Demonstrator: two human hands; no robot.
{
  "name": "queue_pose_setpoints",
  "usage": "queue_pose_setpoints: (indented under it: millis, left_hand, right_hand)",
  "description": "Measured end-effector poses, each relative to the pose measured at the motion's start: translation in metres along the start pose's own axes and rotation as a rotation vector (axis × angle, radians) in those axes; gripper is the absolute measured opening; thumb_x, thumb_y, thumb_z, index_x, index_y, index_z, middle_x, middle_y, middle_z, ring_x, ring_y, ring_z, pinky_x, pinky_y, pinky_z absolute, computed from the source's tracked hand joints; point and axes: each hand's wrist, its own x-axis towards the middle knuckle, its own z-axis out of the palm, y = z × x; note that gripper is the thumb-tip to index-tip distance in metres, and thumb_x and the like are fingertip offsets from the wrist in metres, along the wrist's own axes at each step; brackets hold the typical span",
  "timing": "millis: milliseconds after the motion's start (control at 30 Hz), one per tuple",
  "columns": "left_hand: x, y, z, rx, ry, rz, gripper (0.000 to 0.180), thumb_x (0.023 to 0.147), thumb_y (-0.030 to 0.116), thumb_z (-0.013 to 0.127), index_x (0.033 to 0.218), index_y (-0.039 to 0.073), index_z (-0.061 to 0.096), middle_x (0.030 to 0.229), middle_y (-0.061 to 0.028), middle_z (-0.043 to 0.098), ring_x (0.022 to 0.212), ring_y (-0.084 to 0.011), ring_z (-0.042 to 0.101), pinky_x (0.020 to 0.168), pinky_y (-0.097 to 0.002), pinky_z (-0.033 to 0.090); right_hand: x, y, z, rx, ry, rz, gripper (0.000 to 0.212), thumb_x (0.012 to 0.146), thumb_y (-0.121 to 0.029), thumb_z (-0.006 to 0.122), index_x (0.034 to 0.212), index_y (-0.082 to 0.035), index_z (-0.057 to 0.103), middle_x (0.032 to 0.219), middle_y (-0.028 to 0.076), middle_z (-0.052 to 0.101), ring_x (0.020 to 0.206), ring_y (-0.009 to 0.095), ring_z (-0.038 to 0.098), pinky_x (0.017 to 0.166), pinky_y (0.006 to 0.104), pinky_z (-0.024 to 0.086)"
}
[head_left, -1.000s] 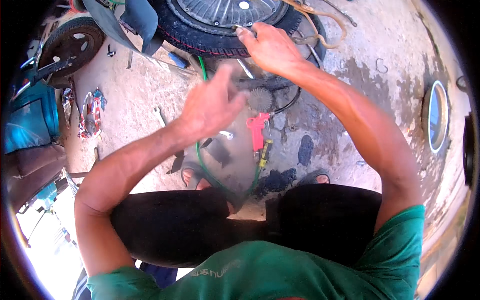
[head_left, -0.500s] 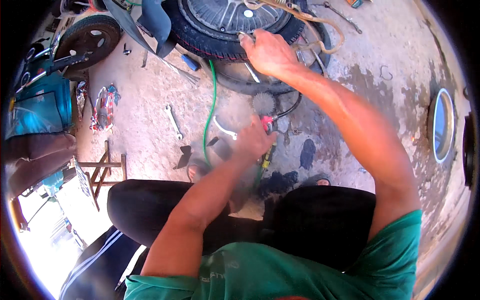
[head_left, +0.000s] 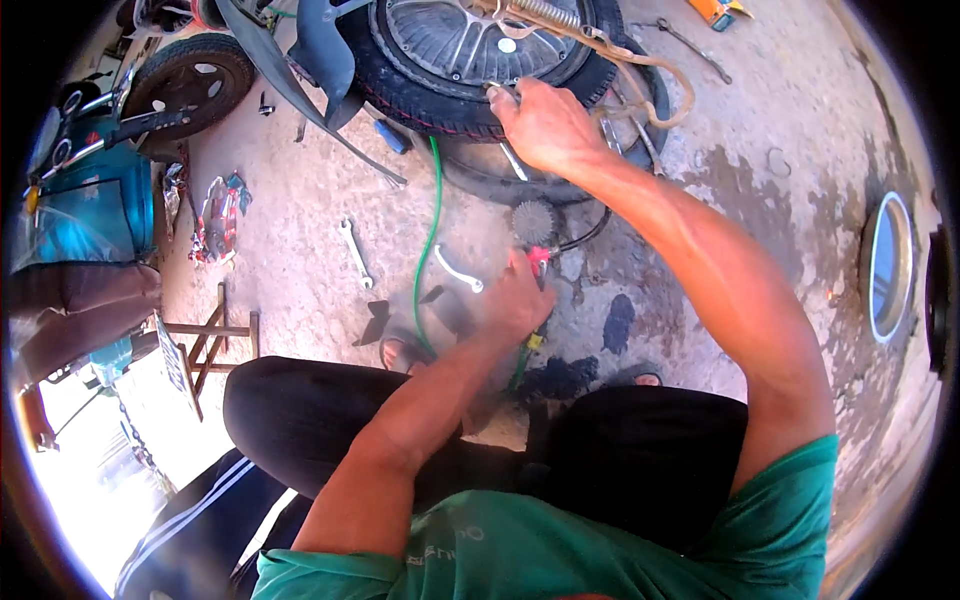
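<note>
A wheel with a silver hub (head_left: 470, 40) and a black tyre (head_left: 430, 100) lies on the concrete at the top. My right hand (head_left: 540, 125) grips the tyre's near edge, and a metal lever (head_left: 512, 162) pokes out below the hand. My left hand (head_left: 515, 295), blurred by motion, is down at the ground with its fingers curled on a red air nozzle (head_left: 540, 258). A green hose (head_left: 428, 230) runs from near the nozzle up toward the wheel. A small toothed sprocket (head_left: 532, 220) lies just above the nozzle.
Two silver wrenches (head_left: 355, 250) (head_left: 460, 272) lie left of my left hand. A blue vehicle (head_left: 80, 210) and a small wheel (head_left: 190, 75) stand at the left, near a wooden stool (head_left: 215, 335). A round mirror (head_left: 885, 265) lies at the right.
My left hand dropped from mid-air in front of me down to the red nozzle on the ground. My right hand stayed on the tyre's edge.
</note>
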Motion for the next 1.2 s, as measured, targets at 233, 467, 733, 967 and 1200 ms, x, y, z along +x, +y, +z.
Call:
queue_pose_setpoints:
  millis: [233,467,733,967,1200]
  left_hand:
    - [0.000,-0.007,0.001,-0.026,0.000,0.063,0.074,0.088,0.039,0.067,0.143,0.001,0.034,0.113,-0.0319,0.068,0.103,-0.0513,0.069,0.093,-0.0591,0.054]
    - [0.001,-0.008,-0.005,-0.029,-0.048,0.069,0.066,0.090,0.038,0.067,0.136,0.001,0.037,0.110,-0.0312,0.070,0.101,-0.0511,0.069,0.093,-0.0588,0.053]
    - [-0.003,-0.010,-0.005,0.011,-0.054,0.095,0.077,0.091,0.041,0.067,0.146,-0.001,0.033,0.114,-0.0322,0.070,0.103,-0.0495,0.070,0.095,-0.0573,0.054]
    - [-0.001,-0.006,-0.007,0.002,-0.062,0.105,0.074,0.090,0.042,0.068,0.143,0.000,0.035,0.112,-0.0312,0.070,0.102,-0.0486,0.071,0.095,-0.0574,0.054]
    - [0.001,-0.003,-0.009,-0.017,-0.066,0.099,0.069,0.089,0.042,0.070,0.135,0.003,0.038,0.112,-0.0305,0.071,0.103,-0.0487,0.071,0.094,-0.0571,0.054]
  right_hand:
    - [0.002,0.003,0.000,0.008,-0.004,-0.006,0.058,0.104,-0.046,0.051,0.111,0.009,0.066,0.109,0.038,0.068,0.109,0.054,0.064,0.097,0.0594,0.049]
    - [0.003,0.002,0.001,0.001,0.008,-0.013,0.058,0.104,-0.046,0.051,0.108,0.010,0.066,0.105,0.038,0.068,0.105,0.055,0.065,0.095,0.0604,0.050]
    - [0.004,0.001,0.003,-0.010,0.000,-0.015,0.054,0.103,-0.043,0.053,0.108,0.008,0.068,0.106,0.036,0.070,0.104,0.053,0.068,0.095,0.0583,0.052]
    - [0.003,0.002,0.002,-0.018,0.005,-0.020,0.055,0.103,-0.044,0.054,0.108,0.009,0.068,0.104,0.036,0.070,0.104,0.053,0.068,0.094,0.0577,0.052]
    - [0.005,0.004,0.001,0.007,-0.006,-0.002,0.060,0.104,-0.050,0.053,0.104,0.009,0.065,0.104,0.038,0.068,0.105,0.055,0.065,0.095,0.0586,0.050]
